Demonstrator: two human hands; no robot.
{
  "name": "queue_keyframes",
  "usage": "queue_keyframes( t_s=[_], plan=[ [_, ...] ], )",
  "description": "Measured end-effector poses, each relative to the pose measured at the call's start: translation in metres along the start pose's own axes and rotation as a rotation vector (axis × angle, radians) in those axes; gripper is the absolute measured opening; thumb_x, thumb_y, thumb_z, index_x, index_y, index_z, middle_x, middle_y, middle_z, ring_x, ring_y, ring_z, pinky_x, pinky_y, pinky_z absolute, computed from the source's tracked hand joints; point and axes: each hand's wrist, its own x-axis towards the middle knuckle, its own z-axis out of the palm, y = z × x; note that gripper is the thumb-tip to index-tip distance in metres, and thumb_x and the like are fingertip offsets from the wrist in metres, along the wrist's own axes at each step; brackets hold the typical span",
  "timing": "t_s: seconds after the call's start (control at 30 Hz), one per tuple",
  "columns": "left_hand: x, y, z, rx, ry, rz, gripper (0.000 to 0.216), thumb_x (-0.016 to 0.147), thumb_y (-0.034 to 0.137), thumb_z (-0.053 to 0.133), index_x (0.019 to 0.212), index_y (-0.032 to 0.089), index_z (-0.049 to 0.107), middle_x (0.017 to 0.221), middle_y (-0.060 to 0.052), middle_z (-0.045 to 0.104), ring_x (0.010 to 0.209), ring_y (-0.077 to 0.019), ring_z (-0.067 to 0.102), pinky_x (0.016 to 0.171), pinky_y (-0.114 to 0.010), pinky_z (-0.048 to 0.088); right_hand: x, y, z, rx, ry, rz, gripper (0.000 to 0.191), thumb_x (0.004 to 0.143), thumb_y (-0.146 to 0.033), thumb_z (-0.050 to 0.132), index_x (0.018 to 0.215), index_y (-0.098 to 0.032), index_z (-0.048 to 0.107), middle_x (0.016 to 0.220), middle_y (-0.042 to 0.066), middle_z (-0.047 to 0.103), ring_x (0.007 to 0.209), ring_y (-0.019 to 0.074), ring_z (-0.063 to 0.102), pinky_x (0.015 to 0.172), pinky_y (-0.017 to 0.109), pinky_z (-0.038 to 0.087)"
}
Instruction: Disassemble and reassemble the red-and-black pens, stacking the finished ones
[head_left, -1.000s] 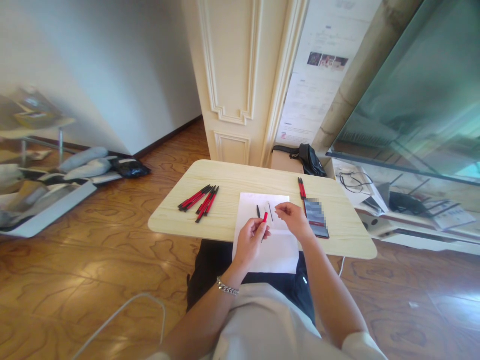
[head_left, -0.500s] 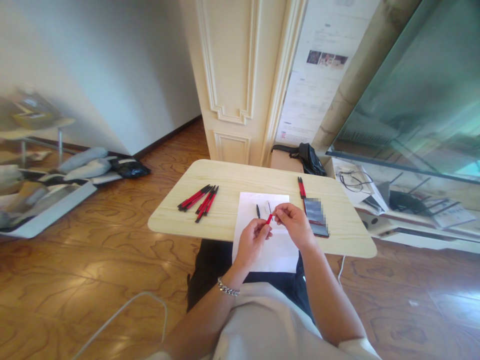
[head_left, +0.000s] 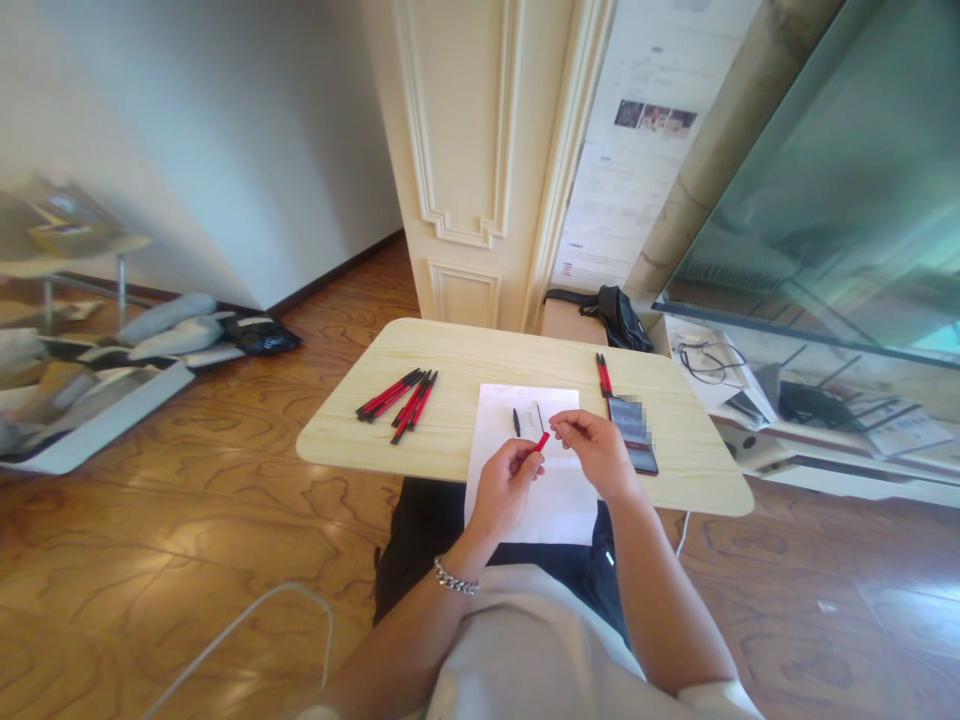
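Observation:
My left hand [head_left: 505, 482] is closed round a red pen barrel [head_left: 541, 441], whose end sticks out toward my right hand. My right hand [head_left: 596, 447] hovers just right of that end, fingers pinched; what they hold is too small to make out. Both hands are over a white sheet of paper [head_left: 525, 505] on a light wooden table [head_left: 450, 350]. On the paper beyond my hands lie a small black pen part [head_left: 516, 421] and a thin refill [head_left: 535, 411].
Several red and black pens [head_left: 398, 395] lie in a pile at the table's left. Two more pens [head_left: 601, 373] and a dark phone [head_left: 631, 432] lie at the right. A black bag [head_left: 616, 315] sits behind the table, a low shelf with cables to the right.
My right hand came in to the red barrel's end, then drew slightly back to the right. The barrel in my left hand tilted more toward the right.

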Motion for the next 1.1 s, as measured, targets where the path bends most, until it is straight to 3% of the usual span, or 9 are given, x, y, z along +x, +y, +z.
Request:
queue_keyframes(
  t_s=[0.27,0.43,0.6,0.73,0.8,0.87,0.97,1.1],
  plan=[
    [-0.002,0.002,-0.002,0.129,-0.012,0.043,0.023,0.084,0.038,0.058,0.094,0.018,0.064,0.078,-0.004,0.065,0.071,-0.0156,0.060,0.069,-0.027,0.047,-0.005,-0.017,-0.008,-0.316,-0.102,-0.157,0.020,0.085,-0.024,0.051,0.090,-0.024,0.071,0.091,0.005,0.066,0.084,0.0176,0.060,0.078,0.032,0.047],
    [-0.004,0.005,-0.003,0.236,-0.008,0.059,0.020,0.083,0.037,0.059,0.092,0.020,0.066,0.079,-0.003,0.067,0.071,-0.0163,0.061,0.067,-0.027,0.046,-0.003,-0.029,-0.016,-0.422,-0.196,-0.161,0.018,0.084,-0.026,0.056,0.088,-0.026,0.073,0.089,0.004,0.069,0.085,0.0198,0.062,0.080,0.033,0.047],
    [-0.005,0.001,-0.002,0.194,-0.033,0.048,0.022,0.085,0.037,0.056,0.094,0.019,0.064,0.081,-0.004,0.067,0.073,-0.0160,0.063,0.070,-0.028,0.048,0.001,-0.024,-0.021,-0.335,-0.256,-0.139,0.015,0.081,-0.029,0.061,0.085,-0.026,0.074,0.090,0.003,0.070,0.085,0.0193,0.064,0.079,0.032,0.048],
    [-0.005,-0.002,-0.002,0.077,-0.054,0.018,0.025,0.085,0.039,0.057,0.096,0.017,0.062,0.082,-0.006,0.066,0.074,-0.0165,0.064,0.071,-0.030,0.051,0.011,-0.004,-0.019,-0.164,-0.309,-0.092,0.021,0.079,-0.035,0.062,0.092,-0.023,0.073,0.093,0.005,0.070,0.084,0.0179,0.063,0.075,0.030,0.049],
    [-0.004,-0.003,-0.002,0.023,-0.055,0.000,0.027,0.084,0.040,0.058,0.097,0.016,0.061,0.082,-0.007,0.066,0.075,-0.0172,0.065,0.073,-0.031,0.052,0.020,0.013,-0.016,-0.128,-0.289,-0.030,0.027,0.082,-0.038,0.058,0.098,-0.021,0.072,0.090,0.005,0.070,0.078,0.0167,0.063,0.069,0.029,0.048],
    [-0.003,-0.004,-0.003,-0.023,-0.051,-0.019,0.028,0.083,0.041,0.058,0.097,0.016,0.060,0.082,-0.007,0.066,0.077,-0.0179,0.065,0.074,-0.033,0.052,0.031,0.032,-0.011,-0.174,-0.168,0.045,0.030,0.084,-0.038,0.052,0.099,-0.019,0.070,0.082,0.005,0.070,0.069,0.0158,0.062,0.062,0.028,0.047],
    [-0.002,-0.004,-0.003,-0.066,-0.053,-0.035,0.029,0.083,0.041,0.059,0.098,0.016,0.059,0.085,-0.008,0.066,0.079,-0.0188,0.066,0.076,-0.034,0.053,0.047,0.056,0.000,-0.493,-0.028,0.093,0.018,0.080,-0.030,0.057,0.086,-0.020,0.072,0.083,0.005,0.071,0.076,0.0173,0.063,0.070,0.029,0.045],
    [-0.001,-0.004,-0.003,-0.080,-0.039,-0.031,0.035,0.083,0.041,0.060,0.106,0.016,0.060,0.089,-0.008,0.067,0.081,-0.0191,0.066,0.078,-0.034,0.053,0.058,0.065,0.015,-0.805,-0.015,0.166,0.018,0.080,-0.030,0.056,0.082,-0.019,0.071,0.085,0.009,0.071,0.081,0.0208,0.064,0.072,0.029,0.044]
  ],
)
